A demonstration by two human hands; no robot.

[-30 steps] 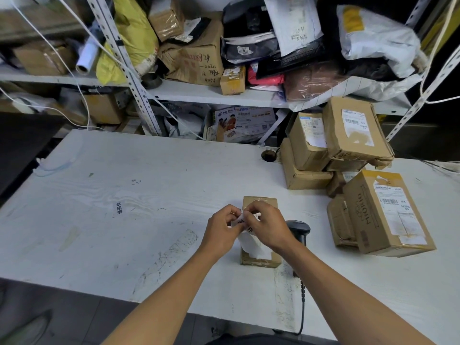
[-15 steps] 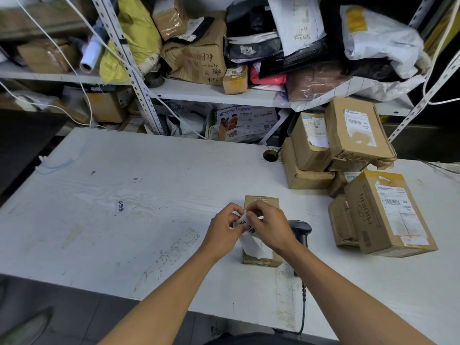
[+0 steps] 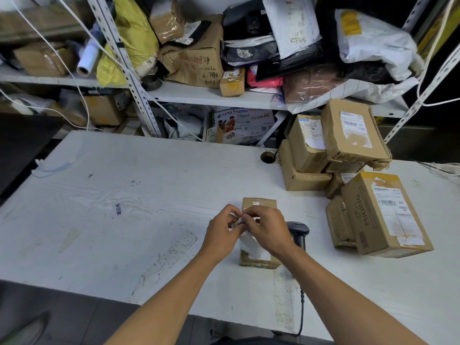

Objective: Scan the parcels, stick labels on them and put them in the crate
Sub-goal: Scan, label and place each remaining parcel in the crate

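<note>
I am pinching a small white label (image 3: 240,223) between both hands (image 3: 245,229), hovering directly over the small cardboard parcel (image 3: 258,204) lying on the worktop (image 3: 149,195), its long axis running away from me, both hands equally near.

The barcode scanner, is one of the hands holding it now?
No, the barcode scanner lies on the table, while the left hand and right hand both pinch a small label.

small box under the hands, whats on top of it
A white label lies on the small box. Both hands, left and right, pinch a sticker above it, hiding its middle.
</note>
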